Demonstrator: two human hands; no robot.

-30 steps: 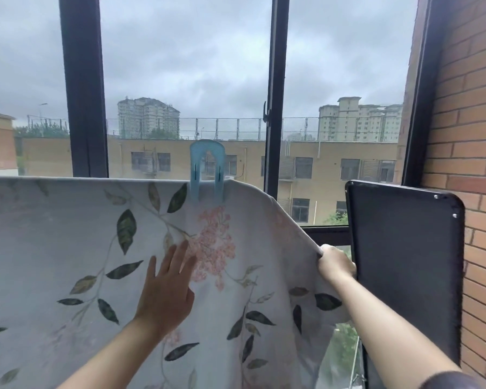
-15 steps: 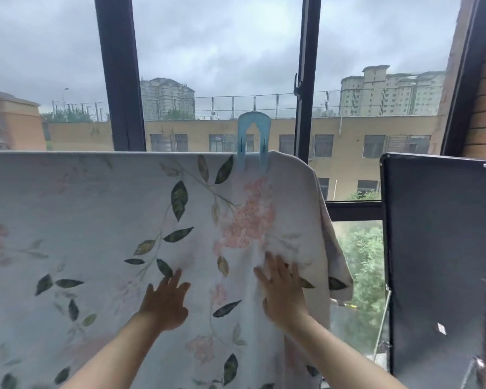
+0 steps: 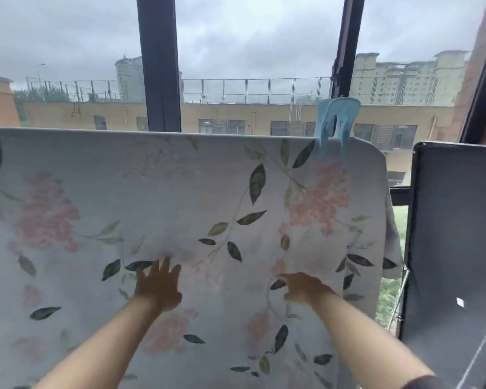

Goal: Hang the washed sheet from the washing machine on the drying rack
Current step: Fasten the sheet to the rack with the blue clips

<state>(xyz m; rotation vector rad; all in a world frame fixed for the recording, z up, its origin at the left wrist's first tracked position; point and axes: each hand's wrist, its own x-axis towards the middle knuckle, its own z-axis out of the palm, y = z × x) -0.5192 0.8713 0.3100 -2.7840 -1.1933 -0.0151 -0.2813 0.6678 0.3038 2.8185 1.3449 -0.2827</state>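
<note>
Smoothing sheet [image 3: 180,197] | left hand [image 3: 158,287], right hand [image 3: 306,287] flat, fingers extended | stroke downward, away from clip [image 3: 335,127]

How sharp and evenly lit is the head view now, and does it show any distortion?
Head view: soft overcast daylight from outside, no hard shadows on the sheet; left hand and right hand smeared by motion blur; blue clip sharper; right window bar leans, wide-angle distortion.
</note>
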